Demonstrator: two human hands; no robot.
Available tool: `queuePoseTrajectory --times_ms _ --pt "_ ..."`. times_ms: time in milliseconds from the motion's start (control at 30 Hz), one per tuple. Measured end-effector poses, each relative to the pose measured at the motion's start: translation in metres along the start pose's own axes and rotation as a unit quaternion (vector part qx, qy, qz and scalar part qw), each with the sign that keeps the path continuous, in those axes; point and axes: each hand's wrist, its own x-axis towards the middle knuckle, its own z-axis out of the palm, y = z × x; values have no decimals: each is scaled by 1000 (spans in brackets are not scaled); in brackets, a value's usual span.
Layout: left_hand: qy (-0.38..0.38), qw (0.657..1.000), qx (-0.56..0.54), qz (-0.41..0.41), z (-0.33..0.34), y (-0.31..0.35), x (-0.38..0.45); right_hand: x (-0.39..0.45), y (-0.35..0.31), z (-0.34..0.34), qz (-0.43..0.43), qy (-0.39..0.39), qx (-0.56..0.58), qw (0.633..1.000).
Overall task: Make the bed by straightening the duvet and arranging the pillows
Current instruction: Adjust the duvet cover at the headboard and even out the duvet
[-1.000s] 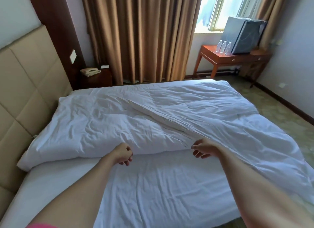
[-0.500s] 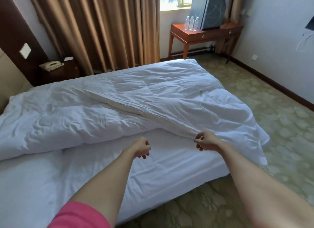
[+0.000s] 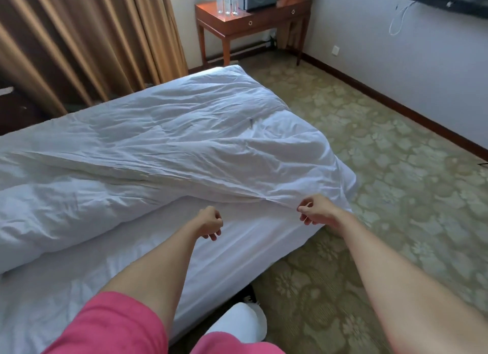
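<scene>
The right hand (image 3: 315, 211) pinched the near edge of the white duvet (image 3: 169, 148) between thumb and curled fingers, at a point close to the bed's foot corner. From that pinch the cloth rose in a taut ridge and ran away to the left, where the duvet lay folded back on itself in a thick roll across the far half of the bed. The left hand (image 3: 210, 223) hung just above the bare sheet (image 3: 132, 250), its fingers curled into a loose fist with nothing in them; it was near the duvet's edge but apart from it, with a strip of sheet showing between. The two hands were well apart along that edge, the left nearer the middle of the bed. The duvet's foot end spilled over the corner toward the patterned carpet (image 3: 383, 174). No pillow could be told apart from the heaped cloth.

Beyond the bed stood brown curtains (image 3: 87, 42) and a wooden table (image 3: 253, 18) carrying three bottles (image 3: 226, 0). A pink sleeve (image 3: 111, 327) covered the left upper arm.
</scene>
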Motion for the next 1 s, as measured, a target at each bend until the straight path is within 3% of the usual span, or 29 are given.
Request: queuePoseTrajectory --times_ms 167,300,433,700,1000 --pt "-41 997 29 51 28 86 74 26 41 -65 53 42 20 998" --pt "-117 985 56 111 64 184 116 41 71 -127 101 72 31 992" --pt "-120 980 58 145 72 248 140 65 92 -165 107 98 36 989" --pt "-106 979 170 39 70 260 187 140 129 -205 90 16 41 995" --pt "-43 996 59 -45 129 327 187 215 157 -306 -37 -50 -41 997"
